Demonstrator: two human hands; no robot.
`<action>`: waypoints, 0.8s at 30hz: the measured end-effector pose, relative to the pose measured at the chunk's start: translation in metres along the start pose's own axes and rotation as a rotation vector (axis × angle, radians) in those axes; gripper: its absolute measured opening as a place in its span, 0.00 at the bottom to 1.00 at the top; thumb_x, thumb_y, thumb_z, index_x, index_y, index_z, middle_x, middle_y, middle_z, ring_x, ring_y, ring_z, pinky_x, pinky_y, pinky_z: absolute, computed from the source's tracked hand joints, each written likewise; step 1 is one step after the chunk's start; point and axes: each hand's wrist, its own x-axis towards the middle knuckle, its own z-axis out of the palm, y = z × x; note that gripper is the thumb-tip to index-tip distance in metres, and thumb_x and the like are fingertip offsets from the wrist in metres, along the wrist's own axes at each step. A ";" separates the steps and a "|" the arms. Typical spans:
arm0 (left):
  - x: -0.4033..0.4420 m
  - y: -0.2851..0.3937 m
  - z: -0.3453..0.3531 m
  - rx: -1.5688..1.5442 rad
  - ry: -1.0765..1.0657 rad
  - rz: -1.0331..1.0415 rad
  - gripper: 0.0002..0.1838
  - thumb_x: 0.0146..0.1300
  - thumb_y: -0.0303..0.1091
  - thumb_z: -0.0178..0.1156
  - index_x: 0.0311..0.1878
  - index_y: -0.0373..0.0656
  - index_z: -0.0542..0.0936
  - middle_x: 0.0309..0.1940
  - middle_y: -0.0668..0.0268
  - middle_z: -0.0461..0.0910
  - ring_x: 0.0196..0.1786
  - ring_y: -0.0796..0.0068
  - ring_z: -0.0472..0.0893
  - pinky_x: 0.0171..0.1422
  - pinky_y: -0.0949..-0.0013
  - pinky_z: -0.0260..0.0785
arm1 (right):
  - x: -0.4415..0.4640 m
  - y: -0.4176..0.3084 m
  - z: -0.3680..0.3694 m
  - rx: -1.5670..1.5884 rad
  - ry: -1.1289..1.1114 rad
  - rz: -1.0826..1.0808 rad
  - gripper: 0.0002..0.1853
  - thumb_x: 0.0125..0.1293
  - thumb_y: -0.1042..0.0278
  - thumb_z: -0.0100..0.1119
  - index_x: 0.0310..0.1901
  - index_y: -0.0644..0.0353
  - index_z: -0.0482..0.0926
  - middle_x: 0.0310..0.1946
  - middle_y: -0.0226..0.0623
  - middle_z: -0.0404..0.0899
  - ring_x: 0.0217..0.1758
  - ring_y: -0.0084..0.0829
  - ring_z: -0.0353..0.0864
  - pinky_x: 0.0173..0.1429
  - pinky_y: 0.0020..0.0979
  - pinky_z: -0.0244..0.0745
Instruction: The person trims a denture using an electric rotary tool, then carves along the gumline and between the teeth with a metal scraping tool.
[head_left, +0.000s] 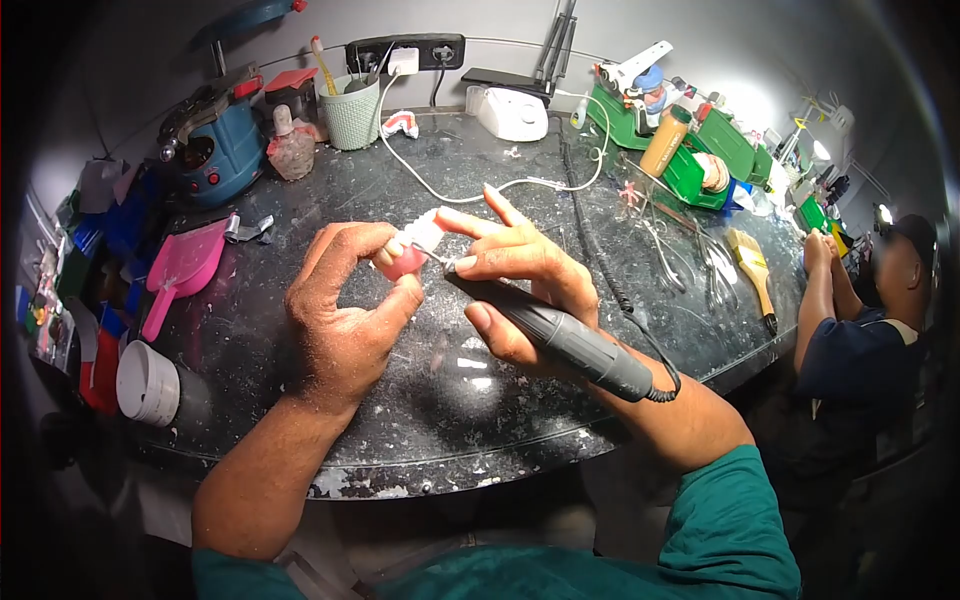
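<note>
My left hand (345, 295), dusted with fine powder, pinches a pink denture with whitish teeth (405, 262) between thumb and fingers. My right hand (530, 265) is closed around a black rotary handpiece (555, 340), held like a pen. The handpiece's thin metal tip meets the denture or comes very near it; actual contact cannot be made out. Some fingers of my right hand reach over beside the denture. A coiled black cord runs from the handpiece's rear end.
A pink dustpan (185, 262) and white tub (149, 383) are at left. Behind stand a blue machine (215, 150), a cup (352, 115) and a white device (512, 114). Pliers (665, 245), a brush (752, 265) and green bins (685, 178) lie right. A co-worker (865, 340) sits far right.
</note>
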 end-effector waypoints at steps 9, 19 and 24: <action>0.002 0.001 0.004 0.031 0.080 0.019 0.18 0.47 0.17 0.68 0.43 0.39 0.81 0.37 0.64 0.81 0.41 0.71 0.82 0.52 0.66 0.74 | 0.002 -0.002 -0.001 -0.030 -0.026 0.001 0.22 0.53 0.77 0.73 0.51 0.56 0.81 0.41 0.36 0.87 0.64 0.45 0.83 0.78 0.66 0.52; 0.002 0.003 0.003 0.058 0.066 0.002 0.17 0.48 0.19 0.68 0.44 0.39 0.81 0.37 0.63 0.81 0.42 0.69 0.82 0.52 0.65 0.74 | 0.002 -0.002 -0.001 -0.043 -0.042 -0.007 0.22 0.52 0.76 0.74 0.51 0.56 0.81 0.41 0.36 0.87 0.64 0.44 0.83 0.79 0.65 0.51; -0.001 0.003 -0.001 0.057 -0.009 -0.037 0.17 0.55 0.14 0.65 0.48 0.36 0.79 0.43 0.66 0.77 0.48 0.78 0.78 0.59 0.73 0.69 | 0.001 -0.001 -0.003 -0.044 -0.064 -0.007 0.22 0.52 0.76 0.74 0.51 0.56 0.81 0.43 0.37 0.87 0.64 0.44 0.83 0.78 0.65 0.52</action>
